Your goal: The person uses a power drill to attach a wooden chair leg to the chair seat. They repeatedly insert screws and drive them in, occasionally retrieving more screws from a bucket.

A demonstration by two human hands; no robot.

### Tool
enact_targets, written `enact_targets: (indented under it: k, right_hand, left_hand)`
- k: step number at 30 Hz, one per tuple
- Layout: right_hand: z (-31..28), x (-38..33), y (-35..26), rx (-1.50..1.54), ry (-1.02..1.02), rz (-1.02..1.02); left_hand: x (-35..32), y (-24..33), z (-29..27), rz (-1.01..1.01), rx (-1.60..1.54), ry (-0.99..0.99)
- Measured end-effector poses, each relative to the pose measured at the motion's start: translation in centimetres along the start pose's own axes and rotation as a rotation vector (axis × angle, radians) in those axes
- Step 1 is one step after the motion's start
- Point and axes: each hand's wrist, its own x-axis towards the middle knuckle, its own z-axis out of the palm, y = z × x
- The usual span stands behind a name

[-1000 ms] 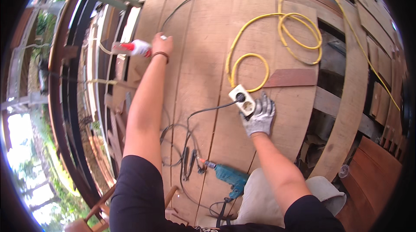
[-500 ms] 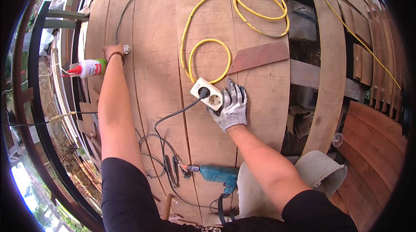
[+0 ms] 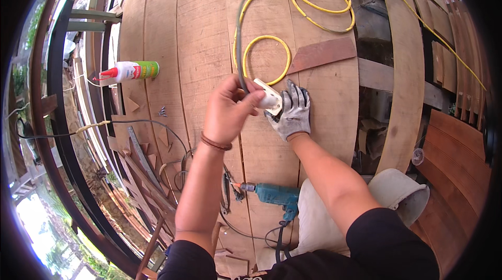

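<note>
- Left hand [image 3: 230,106], bare: fingers closed, pinching a white plug [image 3: 267,101] with a grey cord [image 3: 239,39], right over the white socket block [image 3: 269,90]; whether the plug is seated, I cannot tell.
- Right hand [image 3: 294,116], gloved: lies against the socket block's near end, fingers extended; whether it grips, I cannot tell.
- The socket block sits on the wooden boards [image 3: 204,34], below a yellow cable loop [image 3: 267,38].
- Glue-type bottle [image 3: 125,72]: white, red-capped, lying sideways, with lettering on a red-and-green label.
- Teal drill [image 3: 274,194]: faint dark lettering on its housing.
- Black shirt [image 3: 314,269]: pale lettering, cut off below.
</note>
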Motion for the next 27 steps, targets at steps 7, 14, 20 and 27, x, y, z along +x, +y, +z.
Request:
enact_targets:
  k: [7, 14, 20, 27]
  right_hand:
    - [0.3, 0.0, 0.6, 0.011, -0.036, -0.009]
    - [-0.1, 0.2, 0.7, -0.051, -0.114, -0.003]
    - [-0.3, -0.1, 0.8, 0.077, -0.086, 0.017]
    - [0.0, -0.1, 1.1, 0.065, -0.044, 0.006]
  left_hand:
    - [-1.9, -5.8, 2.5, 0.141, 0.816, 0.082]
    - [-1.3, -8.7, 2.4, 0.172, 0.826, 0.063]
    - [-1.3, -10.4, 2.2, 0.193, 0.649, 0.132]
    - [-1.6, -10.9, 2.1, 0.283, 0.669, 0.103]
